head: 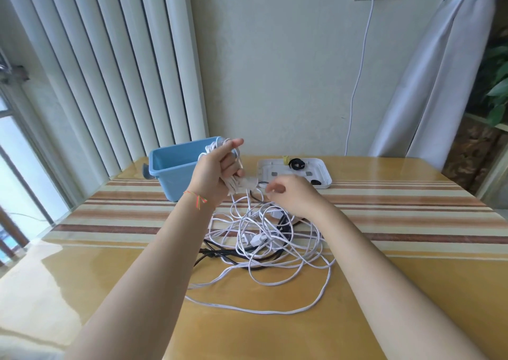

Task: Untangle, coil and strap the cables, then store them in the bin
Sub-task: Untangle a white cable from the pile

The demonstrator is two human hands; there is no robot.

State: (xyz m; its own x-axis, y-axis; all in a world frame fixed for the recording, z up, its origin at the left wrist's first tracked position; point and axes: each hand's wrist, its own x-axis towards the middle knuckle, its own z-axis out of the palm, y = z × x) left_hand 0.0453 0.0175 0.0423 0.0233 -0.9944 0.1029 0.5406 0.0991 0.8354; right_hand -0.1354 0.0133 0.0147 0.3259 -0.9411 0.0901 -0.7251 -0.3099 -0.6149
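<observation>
Both bare forearms reach forward from the bottom of the view, converging toward the middle. The left hand (217, 172) is raised, its back toward the camera, fingers curled round a bundle of wound white cable (220, 146) with the thumb pointing up and to the right. A thin red and yellow thread bracelet (195, 197) circles the left wrist. The right hand (291, 196) sits lower and just beside the left, palm down, its fingertips (270, 190) drawn together toward the left hand; what they pinch cannot be told.

Left hand (217, 172) gripping coiled white cable (220, 150); right hand (291, 194) over tangled cables (264, 238); blue bin (170, 170) on desk (412, 249).
</observation>
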